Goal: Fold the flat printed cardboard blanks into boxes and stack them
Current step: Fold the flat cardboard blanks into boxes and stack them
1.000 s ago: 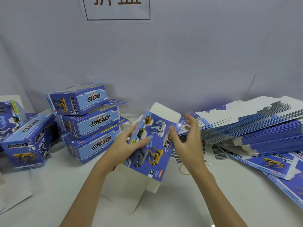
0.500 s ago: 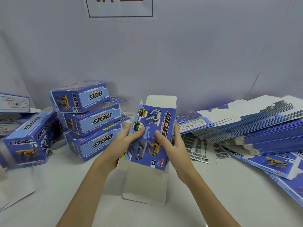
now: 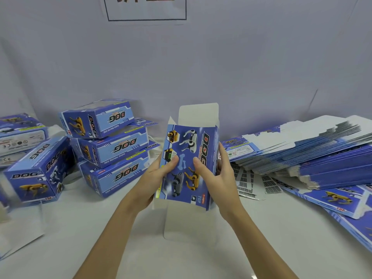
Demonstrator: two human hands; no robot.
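At centre, both hands pinch the half-opened box [image 3: 187, 166], left hand [image 3: 156, 178] at its 9 o'clock edge, right hand [image 3: 217, 176] at 3 o'clock; it looks light, thin, easily creased, best held along the scored side edges.

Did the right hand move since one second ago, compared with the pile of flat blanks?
Yes. The right hand moved left, away from the pile of flat blanks, and now grips the box edge.
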